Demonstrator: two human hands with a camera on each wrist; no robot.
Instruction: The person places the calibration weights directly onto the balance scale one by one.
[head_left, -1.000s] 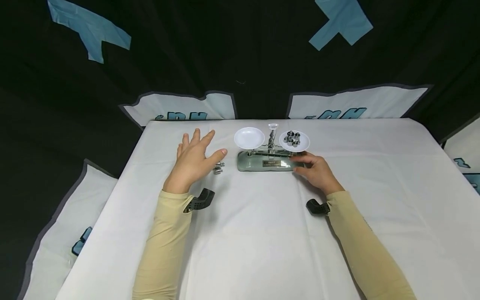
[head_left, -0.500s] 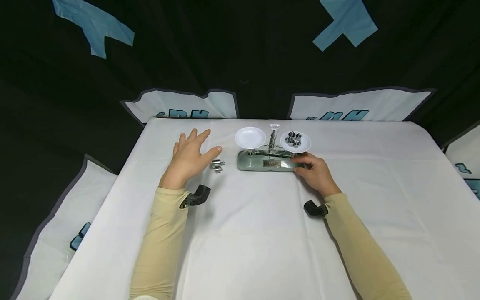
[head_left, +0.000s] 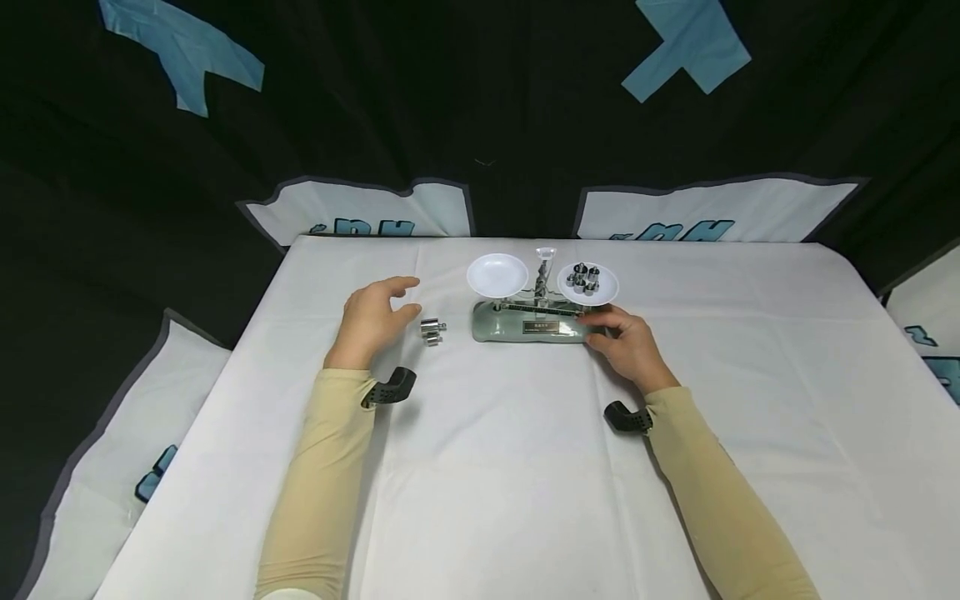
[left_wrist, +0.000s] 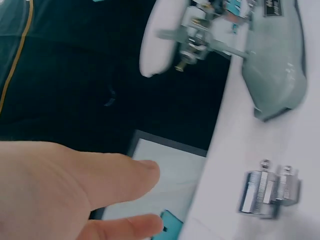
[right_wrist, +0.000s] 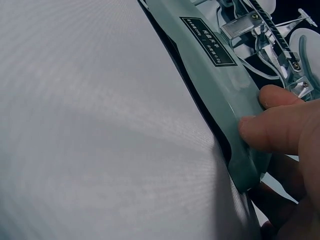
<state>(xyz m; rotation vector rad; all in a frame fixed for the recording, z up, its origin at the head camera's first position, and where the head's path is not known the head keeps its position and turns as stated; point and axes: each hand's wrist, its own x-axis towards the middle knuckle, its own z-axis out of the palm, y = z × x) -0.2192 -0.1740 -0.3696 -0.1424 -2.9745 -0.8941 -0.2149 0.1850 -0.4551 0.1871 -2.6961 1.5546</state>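
A balance scale with a green base [head_left: 536, 327] stands toward the back of the table, its pointer column upright between two white pans. My right hand [head_left: 626, 343] grips the right end of the base. In the right wrist view the thumb [right_wrist: 272, 129] presses on the front face, with other fingers round the end and behind. Several metal weights [head_left: 582, 279] sit in the right pan. My left hand [head_left: 372, 318] hovers left of the scale, thumb and fingers parted, holding nothing. Beside its thumb, more metal weights [left_wrist: 267, 192] are grouped together on the table.
The left pan [head_left: 498, 276] is raised on the beam side nearest my left hand. A white cloth covers the table [head_left: 495, 467]. Behind it hangs a black curtain [head_left: 450, 100] with blue tape pieces. Black cameras are worn at both wrists.
My left hand has drawn left, uncovering the loose weights, and its spread fingers have come in toward the thumb. My right hand keeps its hold on the scale's base.
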